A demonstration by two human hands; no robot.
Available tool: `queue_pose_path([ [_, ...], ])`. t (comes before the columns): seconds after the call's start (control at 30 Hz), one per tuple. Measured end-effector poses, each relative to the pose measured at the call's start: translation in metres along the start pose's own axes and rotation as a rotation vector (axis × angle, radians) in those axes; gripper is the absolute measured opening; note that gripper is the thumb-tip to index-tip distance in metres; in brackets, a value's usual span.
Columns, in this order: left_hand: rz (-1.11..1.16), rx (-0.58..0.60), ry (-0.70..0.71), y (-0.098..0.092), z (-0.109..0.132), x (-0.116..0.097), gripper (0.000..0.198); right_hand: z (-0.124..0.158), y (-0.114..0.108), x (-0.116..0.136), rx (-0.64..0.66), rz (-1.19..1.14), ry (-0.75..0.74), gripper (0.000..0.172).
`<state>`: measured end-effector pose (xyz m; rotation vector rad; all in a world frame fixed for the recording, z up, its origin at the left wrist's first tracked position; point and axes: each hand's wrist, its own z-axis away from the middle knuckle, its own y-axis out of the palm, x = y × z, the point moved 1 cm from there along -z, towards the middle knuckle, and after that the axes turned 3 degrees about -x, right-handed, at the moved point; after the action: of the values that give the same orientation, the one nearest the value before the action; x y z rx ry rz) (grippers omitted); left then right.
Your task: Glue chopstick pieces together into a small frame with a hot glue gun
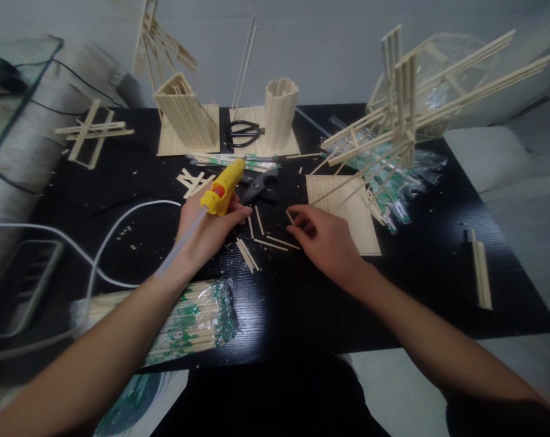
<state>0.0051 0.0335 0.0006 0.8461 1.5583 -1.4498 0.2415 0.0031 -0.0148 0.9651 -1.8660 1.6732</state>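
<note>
My left hand (pixel 202 230) is closed around a yellow hot glue gun (pixel 224 187). A translucent glue stick (pixel 181 243) sticks out of its back and lies over my wrist. My right hand (pixel 327 240) pinches a short wooden stick (pixel 290 216) between thumb and fingertips, just above the black table. Between both hands lie several cut wooden sticks (pixel 270 244), some set at angles end to end. A small bundle of short sticks (pixel 247 255) rests nearer to me. Dark pliers (pixel 259 187) lie just beyond the glue gun, partly hidden by it.
At the back stand a slanted stick box (pixel 184 118) and a round stick tower (pixel 281 115) beside black-handled scissors (pixel 244 133). A windmill-like stick model (pixel 405 115) rises at right over plastic wrappers (pixel 396 194). Packed sticks (pixel 188 318) and a white cable (pixel 95 261) occupy the left.
</note>
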Motion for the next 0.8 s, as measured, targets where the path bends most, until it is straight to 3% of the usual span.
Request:
queue_pose_path([
  [0.23, -0.100, -0.022, 0.069, 0.0030, -0.0008, 0.0001, 0.023, 0.0036, 0.0038, 0.0019, 0.050, 0.108, -0.068, 0.029],
  [0.53, -0.090, -0.006, 0.048, 0.0000, -0.0007, 0.0045, 0.021, 0.0054, 0.0061, -0.0005, 0.056, 0.104, -0.107, 0.019],
  [0.8, -0.135, 0.022, 0.055, -0.0006, 0.0048, -0.0023, 0.018, 0.0089, -0.0010, 0.0079, 0.210, 0.084, -0.076, 0.016],
])
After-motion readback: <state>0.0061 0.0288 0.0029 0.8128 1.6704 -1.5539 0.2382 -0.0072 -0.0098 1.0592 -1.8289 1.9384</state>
